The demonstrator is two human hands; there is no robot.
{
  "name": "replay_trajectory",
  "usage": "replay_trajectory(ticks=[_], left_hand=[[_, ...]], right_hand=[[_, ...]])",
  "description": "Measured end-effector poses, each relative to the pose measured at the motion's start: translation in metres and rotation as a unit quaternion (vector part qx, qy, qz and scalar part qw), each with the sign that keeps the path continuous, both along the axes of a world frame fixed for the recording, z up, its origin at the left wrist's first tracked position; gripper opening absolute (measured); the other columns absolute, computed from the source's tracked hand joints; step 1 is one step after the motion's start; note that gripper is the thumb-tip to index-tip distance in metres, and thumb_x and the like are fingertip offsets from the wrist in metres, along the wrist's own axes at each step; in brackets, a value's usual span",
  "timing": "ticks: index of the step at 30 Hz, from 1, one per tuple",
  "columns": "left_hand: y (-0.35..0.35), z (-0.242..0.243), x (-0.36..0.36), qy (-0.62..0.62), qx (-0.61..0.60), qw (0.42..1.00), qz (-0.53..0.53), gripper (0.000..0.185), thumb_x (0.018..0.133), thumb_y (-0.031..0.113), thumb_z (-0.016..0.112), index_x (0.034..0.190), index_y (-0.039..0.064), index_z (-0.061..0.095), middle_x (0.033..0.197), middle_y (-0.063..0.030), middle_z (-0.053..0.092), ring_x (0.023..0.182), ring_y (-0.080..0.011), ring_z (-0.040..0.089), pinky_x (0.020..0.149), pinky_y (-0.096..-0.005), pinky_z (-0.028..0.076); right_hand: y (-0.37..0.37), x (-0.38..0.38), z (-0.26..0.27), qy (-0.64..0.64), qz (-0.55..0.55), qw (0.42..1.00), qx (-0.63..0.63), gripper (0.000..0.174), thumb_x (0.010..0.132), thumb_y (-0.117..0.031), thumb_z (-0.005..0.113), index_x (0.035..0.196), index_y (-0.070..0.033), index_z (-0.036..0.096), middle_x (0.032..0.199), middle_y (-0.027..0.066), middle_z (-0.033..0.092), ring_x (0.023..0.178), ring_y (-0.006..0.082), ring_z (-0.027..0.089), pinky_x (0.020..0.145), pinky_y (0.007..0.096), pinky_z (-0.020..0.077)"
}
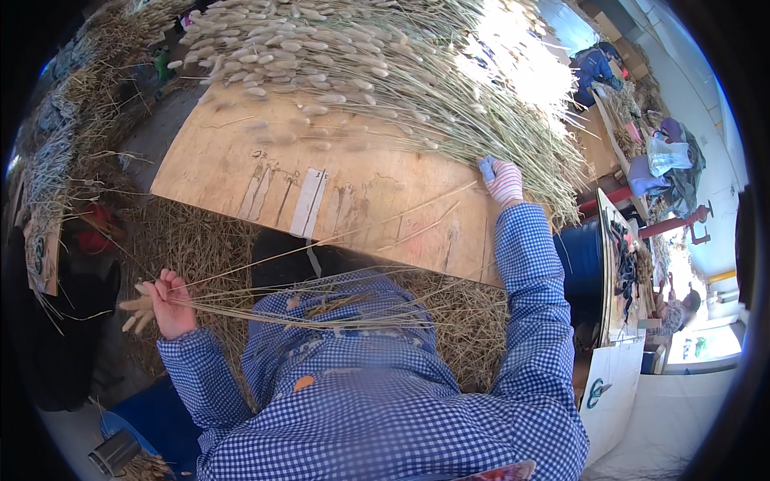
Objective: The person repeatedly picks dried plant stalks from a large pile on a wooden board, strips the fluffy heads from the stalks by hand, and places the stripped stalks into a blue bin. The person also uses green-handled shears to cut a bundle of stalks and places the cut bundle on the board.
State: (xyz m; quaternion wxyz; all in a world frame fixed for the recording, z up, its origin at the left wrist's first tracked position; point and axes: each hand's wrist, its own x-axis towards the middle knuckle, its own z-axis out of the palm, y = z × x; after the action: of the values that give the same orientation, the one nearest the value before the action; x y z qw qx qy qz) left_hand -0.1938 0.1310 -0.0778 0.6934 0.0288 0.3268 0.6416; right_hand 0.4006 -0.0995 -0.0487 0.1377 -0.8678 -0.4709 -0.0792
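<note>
My bare left hand [171,303] is closed around a small bunch of dried bunny-tail grass [271,312]. The fluffy heads stick out to the left of my fist, and the long stems fan out rightward across my lap. My right hand [504,182], in a striped knitted glove, is at the near edge of a large heap of the same grass [373,66]. Its fingers are curled on some stems; the fingertips are partly hidden. Blurred heads lie to the left along these stems. Under the heap is a wooden board [361,192] with drawn lines and tape strips.
Loose straw [192,264] covers the floor below the board. A blue drum [577,258] stands at right, and green-handled scissors [595,394] hang on a white panel. One person [592,69] bends at a bench at upper right; another person [677,312] is farther off.
</note>
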Motion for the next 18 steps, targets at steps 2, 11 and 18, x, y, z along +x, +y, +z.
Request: replay_trajectory(ticks=[2,11,18], left_hand=[[0.006,0.004,-0.013,-0.071,0.098,0.985,-0.122,0.044,0.102,0.035,0.036,0.065,0.011,0.032,0.067,0.0023,0.032,0.053,-0.0086,0.028,0.047,-0.0224,0.027],[0.002,0.021,0.059,-0.135,0.142,0.952,-0.235,0.042,0.101,0.038,0.039,0.069,0.012,0.034,0.063,0.0039,0.032,0.048,-0.0055,0.021,0.038,-0.0204,0.017],[-0.014,0.058,0.126,0.049,0.185,0.96,-0.205,0.043,0.102,0.038,0.038,0.067,0.014,0.034,0.062,0.0038,0.032,0.048,-0.0051,0.023,0.039,-0.0196,0.019]], right_hand=[[0.0,-0.012,0.007,0.062,-0.019,0.998,0.028,0.028,0.091,-0.034,0.056,0.087,-0.009,0.068,0.064,0.0141,0.061,0.057,0.0285,0.057,0.061,0.0359,0.0474],[0.08,-0.084,0.058,0.058,0.093,0.991,0.074,0.025,0.087,-0.029,0.058,0.094,-0.006,0.066,0.079,0.0109,0.066,0.072,0.0239,0.062,0.068,0.0355,0.0495],[0.147,-0.081,0.053,-0.079,0.028,0.995,-0.047,0.026,0.087,-0.031,0.055,0.1,-0.01,0.064,0.097,0.0128,0.065,0.095,0.0332,0.06,0.081,0.0438,0.0482]])
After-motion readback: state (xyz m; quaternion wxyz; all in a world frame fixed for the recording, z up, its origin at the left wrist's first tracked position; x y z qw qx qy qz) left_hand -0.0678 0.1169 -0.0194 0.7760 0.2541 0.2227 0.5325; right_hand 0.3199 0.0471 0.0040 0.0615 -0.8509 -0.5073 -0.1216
